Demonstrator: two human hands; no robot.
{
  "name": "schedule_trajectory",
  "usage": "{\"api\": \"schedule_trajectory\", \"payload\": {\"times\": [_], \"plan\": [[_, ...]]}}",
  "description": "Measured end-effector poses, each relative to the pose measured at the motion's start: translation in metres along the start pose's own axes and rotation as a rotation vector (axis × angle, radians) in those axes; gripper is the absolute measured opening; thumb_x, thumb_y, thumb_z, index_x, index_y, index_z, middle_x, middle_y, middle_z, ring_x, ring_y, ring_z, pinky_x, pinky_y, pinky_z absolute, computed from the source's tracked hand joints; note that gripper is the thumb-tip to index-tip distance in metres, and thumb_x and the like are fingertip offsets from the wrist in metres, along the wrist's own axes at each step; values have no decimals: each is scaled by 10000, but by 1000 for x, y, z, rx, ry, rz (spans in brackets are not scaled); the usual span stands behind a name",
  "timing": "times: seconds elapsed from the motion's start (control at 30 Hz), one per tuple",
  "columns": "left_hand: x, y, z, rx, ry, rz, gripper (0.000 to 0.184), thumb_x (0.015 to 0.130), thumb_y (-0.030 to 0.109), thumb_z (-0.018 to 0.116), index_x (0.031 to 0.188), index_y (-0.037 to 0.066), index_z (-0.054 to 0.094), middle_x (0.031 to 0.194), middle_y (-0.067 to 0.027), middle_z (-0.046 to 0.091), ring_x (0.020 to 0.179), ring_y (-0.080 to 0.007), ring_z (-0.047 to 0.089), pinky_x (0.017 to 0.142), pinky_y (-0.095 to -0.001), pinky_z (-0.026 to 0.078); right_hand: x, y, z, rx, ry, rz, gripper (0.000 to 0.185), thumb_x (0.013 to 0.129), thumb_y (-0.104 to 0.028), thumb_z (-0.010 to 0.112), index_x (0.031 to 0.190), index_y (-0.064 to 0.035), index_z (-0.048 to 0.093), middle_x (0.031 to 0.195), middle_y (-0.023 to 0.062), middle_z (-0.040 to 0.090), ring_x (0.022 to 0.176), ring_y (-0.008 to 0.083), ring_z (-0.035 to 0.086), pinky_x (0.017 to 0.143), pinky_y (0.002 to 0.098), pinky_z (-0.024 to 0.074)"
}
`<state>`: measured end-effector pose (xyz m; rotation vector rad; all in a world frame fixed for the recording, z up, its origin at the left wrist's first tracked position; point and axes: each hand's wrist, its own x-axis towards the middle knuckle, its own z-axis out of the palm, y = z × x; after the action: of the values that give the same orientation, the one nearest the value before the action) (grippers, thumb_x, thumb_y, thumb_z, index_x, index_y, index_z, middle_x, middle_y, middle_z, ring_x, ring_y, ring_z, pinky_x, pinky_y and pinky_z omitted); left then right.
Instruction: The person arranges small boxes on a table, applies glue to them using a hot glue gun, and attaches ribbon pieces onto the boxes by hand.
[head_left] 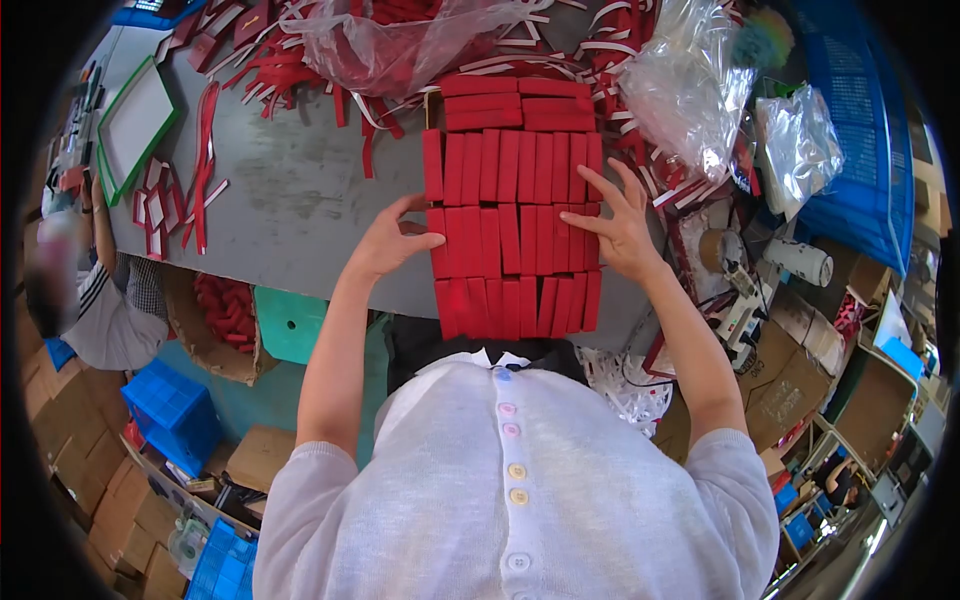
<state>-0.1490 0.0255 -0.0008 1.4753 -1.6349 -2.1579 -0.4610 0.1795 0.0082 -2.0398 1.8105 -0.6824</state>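
Note:
Rows of narrow red boxes (512, 245) stand packed side by side on the grey table in front of me, with a few more lying crosswise at the far end. At the left edge of the block is my left hand (388, 242), its thumb and fingers apart and the thumb tip against a middle-row box. My right hand (625, 225) is at the right edge, fingers spread, with fingertips over the end boxes of the two middle rows. Neither hand grips a box. Whether the far fingers press on the sides is hard to make out.
Red and white strips (285, 75) and a clear plastic bag (400, 40) lie at the back. More plastic bags (690, 85) and a blue crate (850, 150) are right. A green-rimmed tray (140, 125) sits left, near a co-worker (110, 310). A carton of red pieces (225, 320) stands below.

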Motion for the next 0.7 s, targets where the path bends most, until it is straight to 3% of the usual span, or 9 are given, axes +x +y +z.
{"api": "schedule_trajectory", "payload": {"times": [0.23, 0.3, 0.33, 0.37, 0.4, 0.47, 0.5, 0.7], "plan": [[-6, 5, -3, 94, -13, 30, 651, 708, 78, 741, 1297, 19, 470, 1208, -81, 550, 932, -173, 581, 823, -325, 489, -5, -7, -13, 33, -130, -85, 497, 621, 39, 528, 963, -259, 730, 1416, 27, 405, 1344, 348, 249, 1089, 496, 206], [1, 10, -11, 150, -29, 60, 620, 722, 103, 740, 1283, 25, 487, 1203, -86, 554, 942, -174, 582, 823, -328, 487, 0, -1, -14, 94, -35, -32, 460, 627, 22, 532, 961, -228, 726, 1402, 40, 416, 1334, 344, 265, 1088, 487, 211], [6, 11, -16, 144, 147, 97, 572, 745, 136, 730, 1260, 26, 507, 1180, -92, 567, 945, -180, 585, 817, -325, 488, 1, 3, -13, 162, 53, 23, 426, 634, 6, 535, 959, -197, 722, 1388, 53, 427, 1323, 340, 281, 1087, 477, 216], [10, 12, -18, 136, 321, 130, 527, 767, 168, 720, 1237, 26, 528, 1157, -98, 580, 949, -185, 588, 811, -322, 488, 6, 15, -11, 112, 175, 36, 430, 697, -17, 530, 1087, -139, 663, 1354, 83, 447, 1299, 335, 305, 1082, 453, 224], [15, 19, -17, 140, 319, 130, 527, 767, 168, 720, 1237, 26, 528, 1157, -98, 580, 949, -185, 588, 811, -322, 488, 15, 18, -7, 114, 178, 39, 430, 697, -17, 530, 1087, -139, 663, 1354, 83, 447, 1299, 335, 305, 1082, 453, 224], [34, 41, -13, 96, 449, 283, 456, 804, 208, 692, 1191, 10, 553, 1106, -104, 601, 937, -182, 597, 800, -314, 490, 40, 18, 3, -39, 357, 265, 470, 767, -17, 500, 1225, -100, 567, 1350, 93, 443, 1290, 332, 311, 1074, 434, 233], [45, 43, -10, 99, 445, 287, 456, 804, 208, 692, 1191, 10, 553, 1106, -104, 601, 937, -182, 597, 800, -314, 490, 48, 24, 10, -74, 356, 278, 486, 816, -51, 490, 1301, -86, 488, 1383, 96, 398, 1294, 357, 287, 1072, 476, 212], [81, 49, 10, 114, 501, 348, 405, 821, 190, 673, 1161, 1, 562, 1060, -105, 622, 926, -167, 605, 775, -304, 492, 69, 25, 21, -266, 291, 289, 446, 844, -174, 515, 1277, -69, 508, 1452, 86, 300, 1318, 404, 218, 1069, 565, 143]]}}
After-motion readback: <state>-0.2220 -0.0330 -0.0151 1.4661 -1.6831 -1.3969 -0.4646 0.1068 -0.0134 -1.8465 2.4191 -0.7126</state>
